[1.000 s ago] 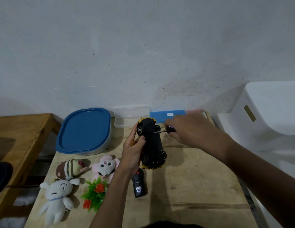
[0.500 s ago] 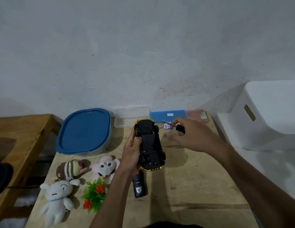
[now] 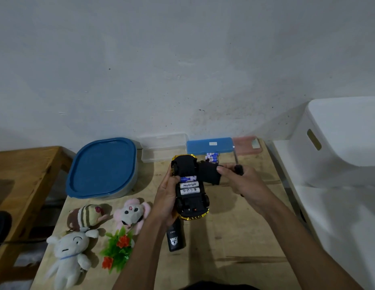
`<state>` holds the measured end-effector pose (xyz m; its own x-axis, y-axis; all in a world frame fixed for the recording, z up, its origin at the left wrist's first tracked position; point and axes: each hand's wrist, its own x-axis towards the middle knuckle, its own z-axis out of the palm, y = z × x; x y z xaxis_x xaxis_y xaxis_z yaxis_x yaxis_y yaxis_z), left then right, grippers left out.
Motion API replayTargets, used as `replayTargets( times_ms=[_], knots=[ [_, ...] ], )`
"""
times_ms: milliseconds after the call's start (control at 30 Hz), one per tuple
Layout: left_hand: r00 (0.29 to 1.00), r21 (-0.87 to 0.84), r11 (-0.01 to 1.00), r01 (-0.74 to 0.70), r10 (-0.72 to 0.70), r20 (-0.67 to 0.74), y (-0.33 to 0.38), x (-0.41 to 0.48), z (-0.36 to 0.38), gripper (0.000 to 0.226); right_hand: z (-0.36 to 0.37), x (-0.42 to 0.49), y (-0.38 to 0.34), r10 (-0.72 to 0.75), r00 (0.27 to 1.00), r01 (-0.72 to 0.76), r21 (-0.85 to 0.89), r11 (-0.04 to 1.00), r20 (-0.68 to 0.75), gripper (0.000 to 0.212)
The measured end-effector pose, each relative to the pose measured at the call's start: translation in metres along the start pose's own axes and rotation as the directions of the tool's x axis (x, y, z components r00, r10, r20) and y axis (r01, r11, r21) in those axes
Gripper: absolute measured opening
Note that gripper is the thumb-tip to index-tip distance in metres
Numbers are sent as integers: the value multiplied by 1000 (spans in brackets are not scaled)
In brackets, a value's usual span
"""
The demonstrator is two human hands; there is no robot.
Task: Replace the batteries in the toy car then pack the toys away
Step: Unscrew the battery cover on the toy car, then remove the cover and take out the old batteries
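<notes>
Plywood table (image 3: 234,237) against a grey wall. My left hand (image 3: 167,197) is closed around the toy car (image 3: 189,187), held belly-up above the table, long axis running away from me. My right hand (image 3: 239,181) pinches the battery cover (image 3: 208,173) and also grips the screwdriver (image 3: 238,167). Step: compartment open, old batteries (image 3: 189,184) exposed. Next, I judge: set cover down, lift cells out.

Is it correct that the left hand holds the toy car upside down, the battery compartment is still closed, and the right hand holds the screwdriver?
Not quite: the battery compartment is open. In the head view its black cover is lifted off in the right hand, and the batteries are exposed. The left hand does hold the toy car upside down, and the right hand holds the screwdriver.
</notes>
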<state>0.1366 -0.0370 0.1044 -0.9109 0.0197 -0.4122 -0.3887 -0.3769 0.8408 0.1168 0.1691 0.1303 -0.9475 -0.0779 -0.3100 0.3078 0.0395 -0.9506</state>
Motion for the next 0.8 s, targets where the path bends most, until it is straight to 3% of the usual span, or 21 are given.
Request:
replayTargets(
  times_ms=[133, 233, 300, 400, 567, 667, 800],
  knots=[
    [1000, -26, 1000, 0, 0, -3, 1, 2, -4, 42, -35, 16, 50, 128, 976, -155, -150, 976, -176, 13],
    [1000, -16, 1000, -3, 4, 18, 1, 3, -2, 43, -48, 32, 101, 175, 948, -251, -289, 924, -265, 27],
    [1000, -3, 1000, 1, -1, 16, -1, 4, 0, 43, -52, 43, 127, 161, 934, -278, -368, 887, -318, 33],
    [1000, 0, 1000, 18, -18, 6, -4, 4, 1, 44, -48, 51, 141, 130, 901, -322, -437, 840, -415, 25],
    [999, -6, 999, 32, -32, 10, -5, 3, 5, 43, -31, 46, 139, 9, 860, -376, -622, 687, -510, 34],
    [999, -12, 999, 41, -41, 0, -5, 2, 9, 41, -31, 49, 140, 1, 857, -366, -609, 704, -515, 38],
    [999, -15, 999, 44, -44, -2, -4, 2, 11, 39, -35, 55, 134, 14, 825, -338, -474, 813, -564, 35]
  ],
)
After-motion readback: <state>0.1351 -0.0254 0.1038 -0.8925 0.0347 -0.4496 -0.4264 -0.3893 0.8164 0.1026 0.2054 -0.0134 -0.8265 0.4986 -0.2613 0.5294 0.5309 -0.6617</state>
